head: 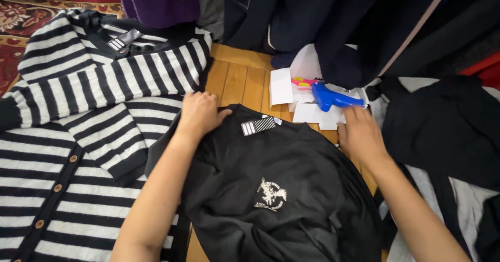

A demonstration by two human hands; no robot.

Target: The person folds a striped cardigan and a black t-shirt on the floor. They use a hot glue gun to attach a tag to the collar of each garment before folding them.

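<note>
Left hand [199,113] lies open, flat on the black shirt [271,189]; right hand [360,132], open, touches white cards [312,113] near the blue tagging gun [333,98]. Careless pressure could crease the collar.

hands: two of mine, left hand [198,113] and right hand [360,132], both flat on the cloth
black tops: one in front of me, black sweater [271,184] with a small white print
striped tops: two, striped cardigan [62,189] with buttons and striped sweater [104,69] above it
buttons showing: three
blue tag guns: one, tag gun [333,98]
white paper tags: a few, can't count them
</note>
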